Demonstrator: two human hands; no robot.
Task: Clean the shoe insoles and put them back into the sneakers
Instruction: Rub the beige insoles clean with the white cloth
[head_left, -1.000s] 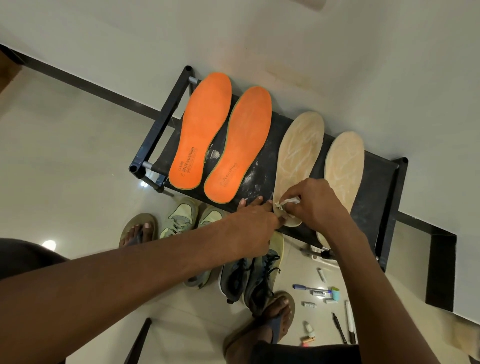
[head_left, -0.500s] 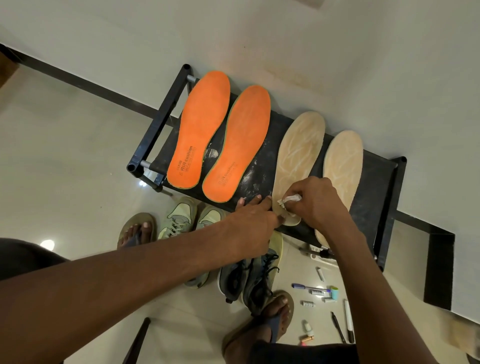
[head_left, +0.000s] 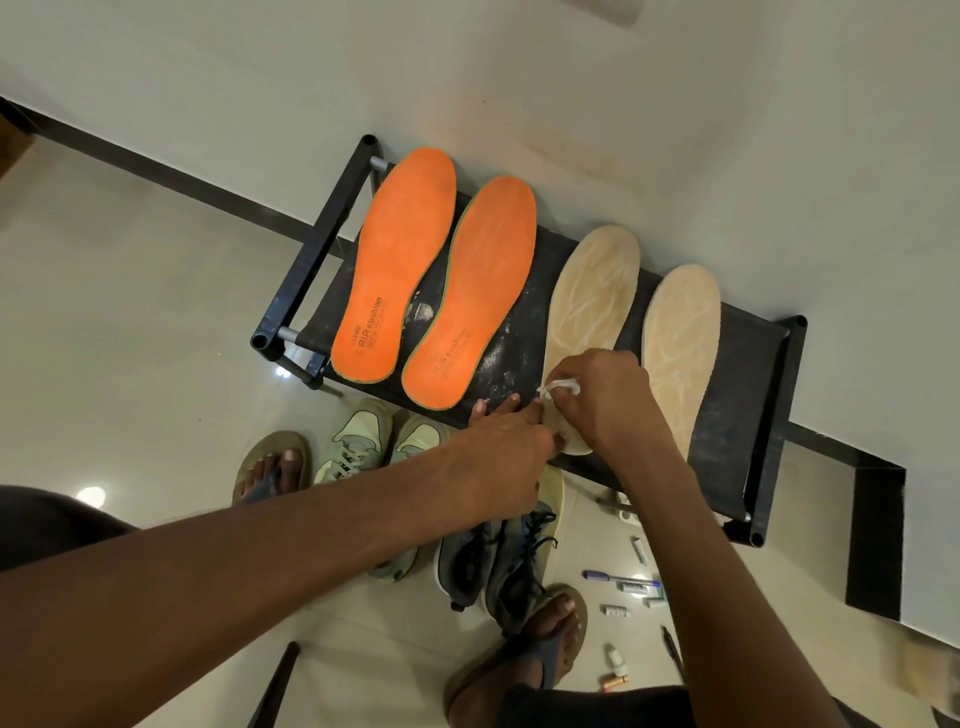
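the beige, foot-shaped foam insole streaked with pale marks (head_left: 589, 306) lies flat on the dusty black fabric shelf of a low black-framed rack (head_left: 727, 410). the right hand (head_left: 605, 400), fingers curled, pinches a small white crumpled cloth (head_left: 561, 387) against the insole's heel end. the left hand (head_left: 501, 457) presses on the same heel edge, fingertips on the shelf, fingers fairly straight. a second beige insole (head_left: 680, 343) lies just beside it; two bright orange, matte insoles (head_left: 395, 265) with printed lettering lie side by side further left. on the glossy tiled floor below stand pale green sneakers (head_left: 358, 447) and dark grey sneakers (head_left: 498, 566).
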